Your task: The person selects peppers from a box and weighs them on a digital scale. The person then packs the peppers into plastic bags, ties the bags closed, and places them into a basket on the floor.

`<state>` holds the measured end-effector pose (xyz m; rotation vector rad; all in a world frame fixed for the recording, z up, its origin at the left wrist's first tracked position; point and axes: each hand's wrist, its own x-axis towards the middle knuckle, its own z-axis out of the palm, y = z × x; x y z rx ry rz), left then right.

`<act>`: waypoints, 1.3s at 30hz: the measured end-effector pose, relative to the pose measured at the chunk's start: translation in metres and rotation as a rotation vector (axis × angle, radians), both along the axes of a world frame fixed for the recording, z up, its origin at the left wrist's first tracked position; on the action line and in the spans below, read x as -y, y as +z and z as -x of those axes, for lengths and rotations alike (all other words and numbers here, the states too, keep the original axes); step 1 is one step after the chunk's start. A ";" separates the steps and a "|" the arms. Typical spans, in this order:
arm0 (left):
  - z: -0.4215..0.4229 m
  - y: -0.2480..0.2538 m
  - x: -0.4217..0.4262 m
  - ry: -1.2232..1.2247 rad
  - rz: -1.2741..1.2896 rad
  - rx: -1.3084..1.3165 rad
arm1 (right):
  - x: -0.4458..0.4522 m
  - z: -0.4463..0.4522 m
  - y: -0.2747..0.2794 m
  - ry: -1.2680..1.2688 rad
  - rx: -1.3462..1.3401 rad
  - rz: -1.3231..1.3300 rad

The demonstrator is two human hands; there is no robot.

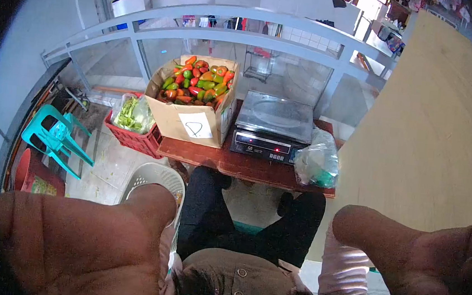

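Left hand (32, 236) and right hand (447, 267) nearest, fingers lost at dark edges; spread or pinching, cannot tell; pale basket (156, 173) nearer than scale (275, 117), to its left; plastic bag (318, 161) just right of scale; carton (165, 118) of peppers (197, 82) just left; railing (234, 37) beyond.

A curved, pale grey railing (240, 37) stood behind a low reddish-brown wooden table (207, 158). Pale tiles (105, 161) covered the floor, where a glossy teal plastic chair (50, 110) stood near the bluish-white wall (36, 57). A broad tan panel (428, 136) filled the right, and bright light showed beyond the railing.
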<state>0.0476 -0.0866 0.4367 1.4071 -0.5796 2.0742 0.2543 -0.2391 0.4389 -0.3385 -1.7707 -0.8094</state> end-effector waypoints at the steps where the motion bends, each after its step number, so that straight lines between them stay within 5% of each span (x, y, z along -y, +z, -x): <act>1: 0.000 0.000 0.000 0.006 -0.006 0.000 | 0.002 -0.002 0.000 -0.001 0.003 -0.004; 10: 0.067 0.015 0.041 0.248 -0.411 -0.080 | 0.007 -0.012 -0.014 -0.009 0.011 0.016; 18: 0.059 0.013 0.040 0.303 -0.469 -0.120 | 0.007 -0.012 -0.021 -0.003 0.017 0.066; 30: 0.052 0.009 0.033 0.298 -0.478 -0.132 | -0.020 -0.012 -0.056 0.142 0.151 0.591; 39: 0.052 0.011 0.029 0.283 -0.477 -0.144 | -0.028 -0.006 -0.053 0.188 0.229 0.699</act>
